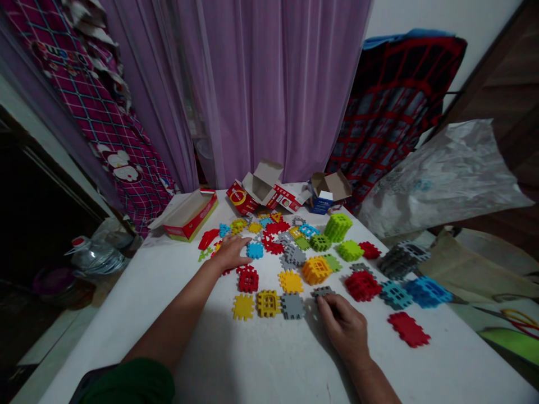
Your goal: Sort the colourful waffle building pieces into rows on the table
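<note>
Green sleeve (130, 384) closest, I have my left hand (229, 252) half open beside a flat, square blue tile (255, 250); contact is unclear. Rightward on the smooth white table (252, 359), a toothed yellow tile (243, 307), a windowed yellow tile (268, 303) and a matte gray square (292, 306) form a row. My right hand (346, 326), fingers curled, pinches a dark gray notched piece (323, 291), its visible long side running left to right.
</note>
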Demonstrator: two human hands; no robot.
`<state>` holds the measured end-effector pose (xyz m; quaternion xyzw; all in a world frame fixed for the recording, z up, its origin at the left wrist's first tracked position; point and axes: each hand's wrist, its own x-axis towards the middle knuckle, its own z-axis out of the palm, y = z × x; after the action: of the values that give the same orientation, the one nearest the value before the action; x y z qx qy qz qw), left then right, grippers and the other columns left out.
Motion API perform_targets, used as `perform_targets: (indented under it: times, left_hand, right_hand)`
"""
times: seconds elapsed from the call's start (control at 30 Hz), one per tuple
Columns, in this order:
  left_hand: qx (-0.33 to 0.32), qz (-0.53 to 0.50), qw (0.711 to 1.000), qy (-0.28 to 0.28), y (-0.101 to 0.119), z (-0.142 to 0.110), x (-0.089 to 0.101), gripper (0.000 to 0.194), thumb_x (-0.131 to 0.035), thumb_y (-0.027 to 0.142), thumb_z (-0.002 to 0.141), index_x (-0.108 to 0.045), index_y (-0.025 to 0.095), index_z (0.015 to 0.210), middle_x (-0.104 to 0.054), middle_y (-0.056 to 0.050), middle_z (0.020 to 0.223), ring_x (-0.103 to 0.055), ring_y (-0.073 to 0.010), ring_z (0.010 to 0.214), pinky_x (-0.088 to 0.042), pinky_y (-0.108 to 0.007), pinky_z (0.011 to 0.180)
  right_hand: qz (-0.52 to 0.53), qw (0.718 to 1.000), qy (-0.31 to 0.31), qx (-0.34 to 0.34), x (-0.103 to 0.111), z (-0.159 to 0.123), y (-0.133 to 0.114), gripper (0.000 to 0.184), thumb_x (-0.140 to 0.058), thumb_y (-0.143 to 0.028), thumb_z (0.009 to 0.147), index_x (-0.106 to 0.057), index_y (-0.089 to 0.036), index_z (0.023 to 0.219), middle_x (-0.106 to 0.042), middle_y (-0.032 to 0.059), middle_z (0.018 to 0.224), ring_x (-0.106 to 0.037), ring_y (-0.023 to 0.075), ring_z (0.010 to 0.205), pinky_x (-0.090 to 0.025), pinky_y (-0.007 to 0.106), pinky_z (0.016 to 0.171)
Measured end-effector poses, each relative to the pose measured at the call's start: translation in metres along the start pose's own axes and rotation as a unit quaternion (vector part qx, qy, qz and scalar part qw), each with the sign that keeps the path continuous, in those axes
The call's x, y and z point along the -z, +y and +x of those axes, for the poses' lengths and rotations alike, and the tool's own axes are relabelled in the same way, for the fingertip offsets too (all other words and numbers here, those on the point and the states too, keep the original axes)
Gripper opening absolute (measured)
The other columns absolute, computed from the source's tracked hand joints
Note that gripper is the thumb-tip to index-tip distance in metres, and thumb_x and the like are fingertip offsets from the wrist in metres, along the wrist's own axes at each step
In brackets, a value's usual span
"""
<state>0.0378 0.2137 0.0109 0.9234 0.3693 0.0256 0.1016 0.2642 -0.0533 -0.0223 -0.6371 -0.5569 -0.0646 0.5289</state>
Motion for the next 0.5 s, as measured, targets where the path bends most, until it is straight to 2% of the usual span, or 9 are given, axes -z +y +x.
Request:
perform_targets:
  times: [0.17,0.3,0.37,0.5]
  left_hand:
    - [-0.006,-0.019,0.999,0.031,0.0,-0.008,0.008,0.063,-0.068,0.042,0.079,-0.054,0.021,0.137,-0.058,-0.012,0.138,-0.048,-0.031,0.131,-0.031,-0.047,0.113]
    - [0.016,-0.078,0.988,0.136,0.002,-0.029,0.01,0.041,-0.06,0.035,0.084,-0.064,0.022,0.123,-0.068,-0.008,0.122,-0.057,-0.0261,0.12,-0.039,-0.043,0.108]
    - [0.063,-0.125,0.966,0.216,0.004,-0.046,0.004,0.032,-0.053,0.034,0.088,-0.067,0.022,0.114,-0.071,-0.007,0.113,-0.062,-0.0233,0.111,-0.046,-0.04,0.102]
    - [0.186,-0.196,0.883,0.383,0.009,-0.082,-0.019,0.032,-0.046,0.04,0.091,-0.068,0.022,0.105,-0.073,-0.007,0.108,-0.066,-0.0219,0.105,-0.05,-0.037,0.097]
  right_hand:
    - [-0.007,1.0,-0.012,-0.017,0.001,0.002,-0.005,0.02,-0.058,-0.03,0.091,-0.063,-0.021,0.075,-0.064,-0.0007,0.063,-0.057,0.0106,0.053,-0.045,0.022,0.055]
    - [-0.01,1.0,-0.013,-0.022,0.002,0.001,-0.008,0.021,-0.057,-0.032,0.092,-0.063,-0.021,0.075,-0.065,0.0004,0.064,-0.057,0.0111,0.054,-0.045,0.023,0.056]
    - [-0.015,1.0,-0.01,-0.014,0.002,0.002,-0.008,0.021,-0.057,-0.031,0.093,-0.063,-0.021,0.075,-0.065,0.0007,0.064,-0.057,0.011,0.054,-0.046,0.023,0.055]
    - [-0.049,0.998,-0.011,0.032,0.004,0.009,-0.006,0.018,-0.058,-0.029,0.092,-0.065,-0.02,0.078,-0.066,0.0004,0.065,-0.06,0.0109,0.054,-0.047,0.021,0.054]
